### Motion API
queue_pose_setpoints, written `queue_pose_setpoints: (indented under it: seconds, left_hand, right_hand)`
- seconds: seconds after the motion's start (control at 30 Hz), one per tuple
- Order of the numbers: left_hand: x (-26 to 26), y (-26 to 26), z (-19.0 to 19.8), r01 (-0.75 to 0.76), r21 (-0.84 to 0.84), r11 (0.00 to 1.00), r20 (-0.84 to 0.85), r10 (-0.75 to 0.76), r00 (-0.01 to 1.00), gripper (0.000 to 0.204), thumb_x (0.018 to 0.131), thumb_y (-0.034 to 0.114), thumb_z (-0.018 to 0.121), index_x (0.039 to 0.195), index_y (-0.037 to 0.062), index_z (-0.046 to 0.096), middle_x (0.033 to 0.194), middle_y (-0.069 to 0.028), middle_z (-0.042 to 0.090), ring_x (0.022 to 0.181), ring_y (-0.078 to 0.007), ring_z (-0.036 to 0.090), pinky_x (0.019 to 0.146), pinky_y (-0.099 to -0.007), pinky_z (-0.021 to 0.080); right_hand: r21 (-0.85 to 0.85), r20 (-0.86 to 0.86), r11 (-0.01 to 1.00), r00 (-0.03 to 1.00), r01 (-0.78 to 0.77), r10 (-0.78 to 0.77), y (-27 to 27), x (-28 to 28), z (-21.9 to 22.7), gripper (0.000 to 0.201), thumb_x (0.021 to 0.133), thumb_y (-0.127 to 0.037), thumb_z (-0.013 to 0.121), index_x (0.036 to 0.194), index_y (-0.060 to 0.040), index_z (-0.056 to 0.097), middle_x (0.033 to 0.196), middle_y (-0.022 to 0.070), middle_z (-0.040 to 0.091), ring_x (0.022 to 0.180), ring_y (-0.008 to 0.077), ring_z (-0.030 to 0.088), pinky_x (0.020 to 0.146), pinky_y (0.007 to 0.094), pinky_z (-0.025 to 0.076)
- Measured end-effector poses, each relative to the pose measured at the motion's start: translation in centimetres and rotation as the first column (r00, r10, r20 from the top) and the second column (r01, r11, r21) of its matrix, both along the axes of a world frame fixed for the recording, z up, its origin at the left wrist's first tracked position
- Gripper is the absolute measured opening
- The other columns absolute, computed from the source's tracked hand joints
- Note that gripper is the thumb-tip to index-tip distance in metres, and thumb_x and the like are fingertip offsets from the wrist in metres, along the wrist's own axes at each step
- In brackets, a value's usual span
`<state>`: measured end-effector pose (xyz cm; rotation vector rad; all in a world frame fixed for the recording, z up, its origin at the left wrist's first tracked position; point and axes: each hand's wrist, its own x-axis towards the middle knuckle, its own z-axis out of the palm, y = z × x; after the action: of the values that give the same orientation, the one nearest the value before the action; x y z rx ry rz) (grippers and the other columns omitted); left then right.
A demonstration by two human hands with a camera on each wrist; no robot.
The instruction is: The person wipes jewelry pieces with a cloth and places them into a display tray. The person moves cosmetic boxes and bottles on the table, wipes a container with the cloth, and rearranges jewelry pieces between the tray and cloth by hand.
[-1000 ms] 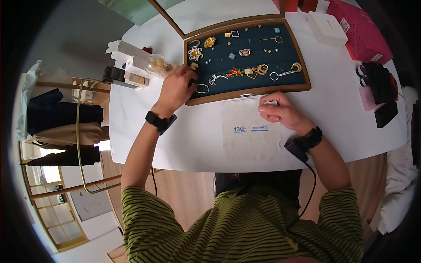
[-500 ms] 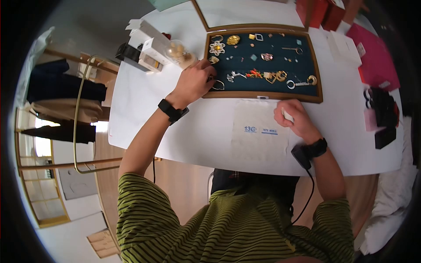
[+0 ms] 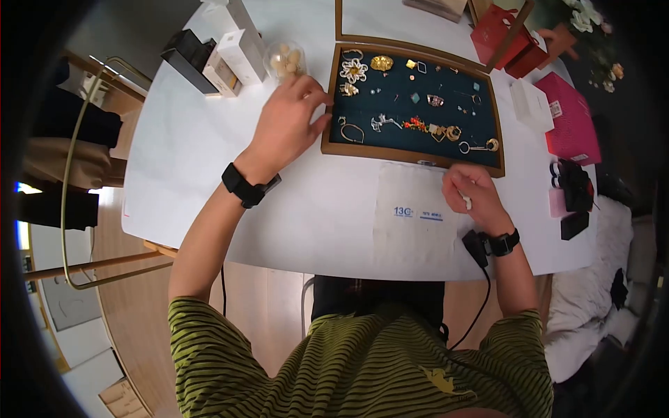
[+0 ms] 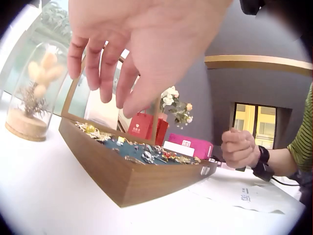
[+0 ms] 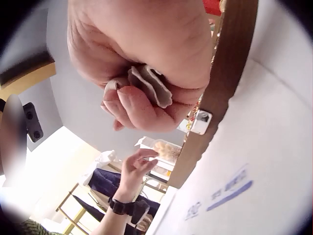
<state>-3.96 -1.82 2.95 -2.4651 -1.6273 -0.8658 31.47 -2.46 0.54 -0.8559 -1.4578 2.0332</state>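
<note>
My left hand (image 3: 286, 125) hovers at the left side of a wooden jewelry box (image 3: 383, 157), with nothing in it. In the left wrist view its fingers (image 4: 106, 73) hang loosely extended over the box corner. A gold bracelet (image 3: 362, 132) lies in the box's front left corner, close to that thumb. My right hand (image 3: 477, 195) is curled just in front of the box's front edge. It grips a crumpled greyish-white piece of cloth (image 5: 150, 87), mostly hidden in the fist. Brooches, earrings and rings lie in rows on the dark green lining (image 3: 390, 104); the lid stands raised.
A white cloth with blue print (image 3: 411, 240) lies flat before the box. Behind my left hand stand a glass dome with dried flowers (image 3: 284, 61) and small white boxes (image 3: 242, 56). Red bags (image 3: 498, 35), a white box (image 3: 531, 104) and a pink box (image 3: 568, 118) stand right.
My left hand has drawn back leftward from the bracelet, and its fingers have loosened; the bracelet now shows fully. My right hand keeps its grip on the cloth. The head view has shifted.
</note>
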Motion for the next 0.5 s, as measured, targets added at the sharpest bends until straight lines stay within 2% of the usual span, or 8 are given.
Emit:
queue_pose_setpoints:
  seconds: [0.1,0.2,0.23,0.3,0.33,0.4,0.43,0.5]
  left_hand:
    - [0.9,-0.1,-1.6,0.035,-0.17,0.985,-0.01,-0.038,0.999,0.022,0.075,0.007,0.073,0.096,0.006,0.068,0.099,-0.005,0.059,0.099,-0.0263,0.056,0.087,-0.0364,0.049]
    - [1.0,-0.2,-3.1,0.067,-0.116,0.991,-0.053,-0.074,0.996,0.02,0.076,0.007,0.071,0.096,0.0056,0.068,0.099,-0.0049,0.059,0.098,-0.0254,0.055,0.086,-0.0362,0.049]
    - [1.0,-0.4,-3.7,0.069,-0.119,0.99,-0.046,-0.075,0.996,0.02,0.076,0.007,0.071,0.096,0.0056,0.068,0.099,-0.0049,0.059,0.098,-0.0254,0.055,0.086,-0.0362,0.049]
    - [1.1,-0.9,-4.3,0.107,-0.085,0.991,-0.105,-0.116,0.988,0.019,0.077,0.008,0.07,0.096,0.0052,0.068,0.101,-0.0055,0.058,0.098,-0.0255,0.055,0.086,-0.0364,0.049]
    - [1.1,-1.2,-4.3,0.103,-0.08,0.991,-0.101,-0.111,0.989,0.019,0.077,0.008,0.07,0.096,0.0052,0.068,0.101,-0.0055,0.058,0.098,-0.0255,0.055,0.086,-0.0364,0.049]
    - [0.7,-2.0,-3.8,0.088,-0.046,0.995,0.046,-0.086,0.995,0.019,0.079,0.007,0.068,0.097,0.0058,0.068,0.105,-0.0064,0.058,0.099,-0.0259,0.055,0.086,-0.0365,0.049]
    - [0.2,-2.3,-3.3,0.073,-0.034,0.997,0.048,-0.071,0.996,0.019,0.079,0.007,0.068,0.097,0.0058,0.068,0.105,-0.0064,0.058,0.099,-0.0259,0.055,0.086,-0.0365,0.049]
    - [-1.0,-2.6,-2.2,0.03,-0.04,0.999,0.155,-0.024,0.988,0.02,0.079,0.006,0.068,0.1,0.0061,0.066,0.109,-0.0074,0.057,0.101,-0.0274,0.056,0.086,-0.0367,0.049]
  right_hand:
    - [0.106,0.064,0.993,0.997,-0.055,0.048,0.1,-1.9,1.8,0.017,0.1,-0.014,0.047,0.097,-0.0007,0.059,0.058,-0.0024,0.045,0.048,0.0043,0.037,0.046,0.0211,0.031]
    - [0.228,0.152,0.967,0.985,-0.115,0.082,0.1,-4.2,3.4,0.016,0.099,-0.012,0.049,0.098,-0.0013,0.06,0.06,-0.0025,0.047,0.05,0.0038,0.039,0.047,0.02,0.031]
    - [0.224,0.159,0.968,0.984,-0.116,0.081,0.1,-4.8,3.8,0.016,0.099,-0.012,0.049,0.098,-0.0013,0.06,0.06,-0.0025,0.047,0.05,0.0038,0.039,0.047,0.02,0.031]
    - [0.263,0.246,0.945,0.961,-0.195,0.13,0.7,-6.1,4.8,0.013,0.095,-0.012,0.055,0.101,-0.0017,0.061,0.066,-0.0019,0.052,0.058,0.0049,0.047,0.055,0.0196,0.038]
    - [0.266,0.251,0.943,0.959,-0.201,0.134,1.0,-6.8,5.2,0.013,0.095,-0.012,0.055,0.101,-0.0017,0.061,0.066,-0.0019,0.052,0.058,0.0049,0.047,0.055,0.0196,0.038]
    - [0.506,0.209,0.816,0.958,-0.279,0.198,2.1,-8.5,6.2,0.019,0.089,-0.015,0.064,0.104,-0.0021,0.062,0.074,-0.0015,0.055,0.071,0.0064,0.054,0.066,0.0225,0.045]
    - [0.515,0.213,0.806,0.954,-0.293,0.21,2.8,-9.7,6.9,0.019,0.089,-0.015,0.064,0.104,-0.0021,0.062,0.074,-0.0015,0.055,0.071,0.0064,0.054,0.066,0.0225,0.045]
    - [0.692,0.238,0.687,0.968,-0.223,0.074,4.1,-12.4,8.3,0.033,0.081,-0.02,0.074,0.107,-0.0025,0.062,0.082,0.0014,0.058,0.079,0.0124,0.056,0.078,0.0276,0.047]
